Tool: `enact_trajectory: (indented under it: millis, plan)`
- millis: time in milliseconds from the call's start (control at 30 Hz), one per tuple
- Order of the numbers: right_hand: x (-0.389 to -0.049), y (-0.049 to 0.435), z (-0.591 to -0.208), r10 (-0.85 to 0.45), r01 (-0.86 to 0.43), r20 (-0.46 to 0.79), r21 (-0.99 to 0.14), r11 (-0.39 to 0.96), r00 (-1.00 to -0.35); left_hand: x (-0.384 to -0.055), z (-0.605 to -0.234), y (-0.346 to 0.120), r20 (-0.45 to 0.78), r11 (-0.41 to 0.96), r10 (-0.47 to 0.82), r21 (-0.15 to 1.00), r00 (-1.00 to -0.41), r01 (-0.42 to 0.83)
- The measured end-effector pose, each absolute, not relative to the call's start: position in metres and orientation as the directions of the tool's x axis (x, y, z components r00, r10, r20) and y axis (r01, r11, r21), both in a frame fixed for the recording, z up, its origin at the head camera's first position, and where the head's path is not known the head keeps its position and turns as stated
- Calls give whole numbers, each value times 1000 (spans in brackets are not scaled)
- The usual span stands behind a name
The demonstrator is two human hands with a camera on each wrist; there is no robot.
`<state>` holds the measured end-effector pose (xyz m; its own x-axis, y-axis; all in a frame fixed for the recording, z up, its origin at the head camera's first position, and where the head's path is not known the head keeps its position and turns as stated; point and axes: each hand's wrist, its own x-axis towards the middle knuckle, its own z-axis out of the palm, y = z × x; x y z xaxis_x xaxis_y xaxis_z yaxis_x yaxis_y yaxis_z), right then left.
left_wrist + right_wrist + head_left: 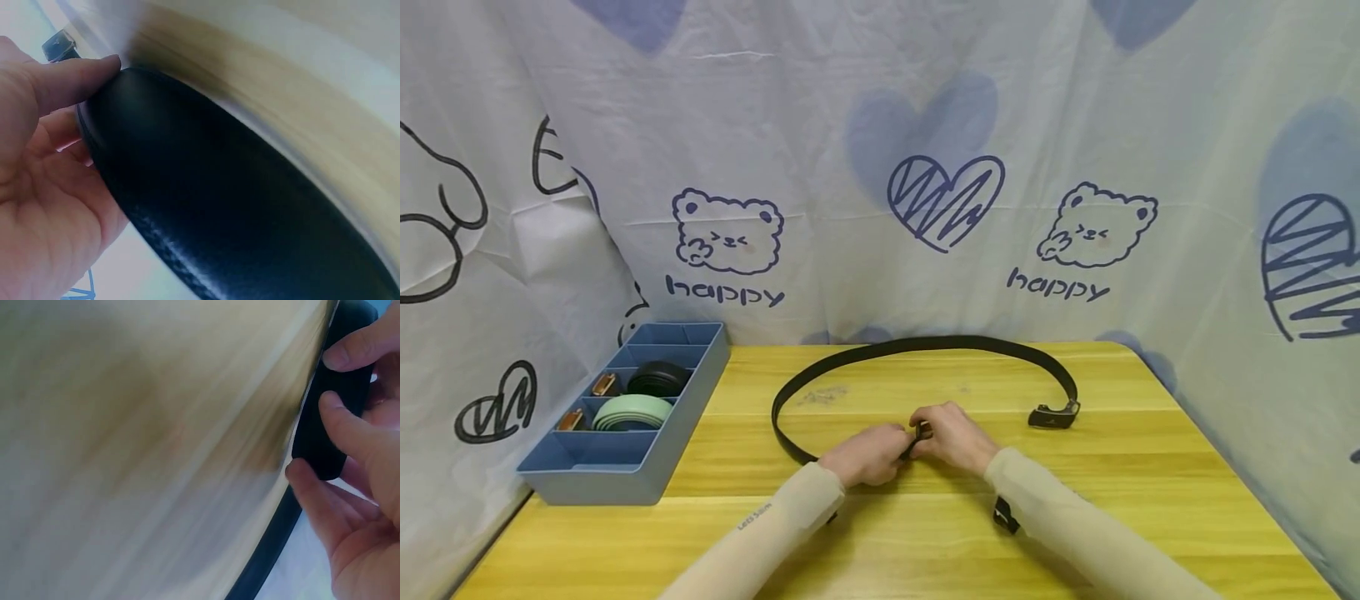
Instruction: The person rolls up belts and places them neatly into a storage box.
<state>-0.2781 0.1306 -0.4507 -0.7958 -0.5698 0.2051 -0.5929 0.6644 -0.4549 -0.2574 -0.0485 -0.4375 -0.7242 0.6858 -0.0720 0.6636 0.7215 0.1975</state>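
Note:
A long black belt lies in a wide curve on the wooden table, its dark buckle at the right end. Near the middle of the table, both hands meet at the belt's other end. My left hand pinches the strap; in the left wrist view the thumb rests on top of the black strap, with other fingers behind it. Opposite it, my right hand pinches the strap end too. Its fingers press on the black strap in the right wrist view. The hands partly hide this end in the head view.
A blue compartment tray stands at the table's left. In it are a rolled black belt, a rolled mint-green belt and two copper-coloured buckles. A printed curtain hangs behind the table and along both sides.

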Motion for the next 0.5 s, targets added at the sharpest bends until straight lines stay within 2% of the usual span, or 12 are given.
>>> enact_trajectory:
  millis: [200,500]
  plan:
    - [-277,128,-453,-569,-610,235,-425,669,-788,-257,-436,-49,-87,718,689,222,-720,660]
    - [-281,132,-451,-641,-685,241,-292,668,-729,-267,-437,-54,-44,685,709,281,-704,672]
